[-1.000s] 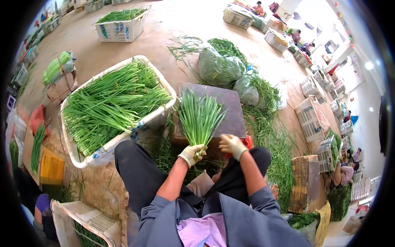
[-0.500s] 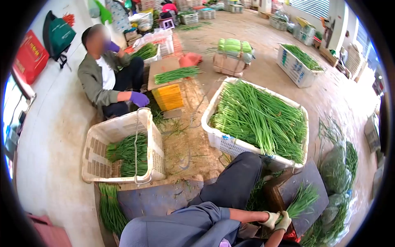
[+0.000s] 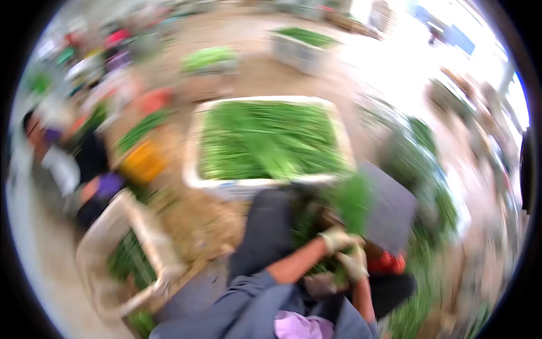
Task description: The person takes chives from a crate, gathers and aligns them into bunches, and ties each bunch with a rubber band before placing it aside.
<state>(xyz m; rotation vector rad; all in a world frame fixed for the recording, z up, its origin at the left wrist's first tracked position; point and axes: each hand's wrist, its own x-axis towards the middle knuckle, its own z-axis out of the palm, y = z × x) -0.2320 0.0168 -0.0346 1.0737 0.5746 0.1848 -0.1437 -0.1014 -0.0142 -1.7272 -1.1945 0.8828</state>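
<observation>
Both my hands wear pale gloves and are close together, low and right of the middle. My left hand (image 3: 335,240) is wrapped round the lower end of a bunch of chives (image 3: 354,201), whose green leaves fan upward and are smeared by motion. Just below it, my right hand (image 3: 354,265) is closed at the base of the same bunch. The leaves pass beside a dark flat board (image 3: 389,212). In front of my knee stands a white crate (image 3: 344,135) heaped with long green chives (image 3: 271,138).
Left of me a second white crate (image 3: 149,240) holds some greens. Beyond it sits a person (image 3: 62,169) in purple gloves, near a yellow box (image 3: 144,161). Bagged greens (image 3: 415,158) lie to the right, and another filled crate (image 3: 302,51) stands farther back.
My view has swung right, so the crates and the seated person appear farther left. The bunch in my hands now points upward rather than lying over the board.
</observation>
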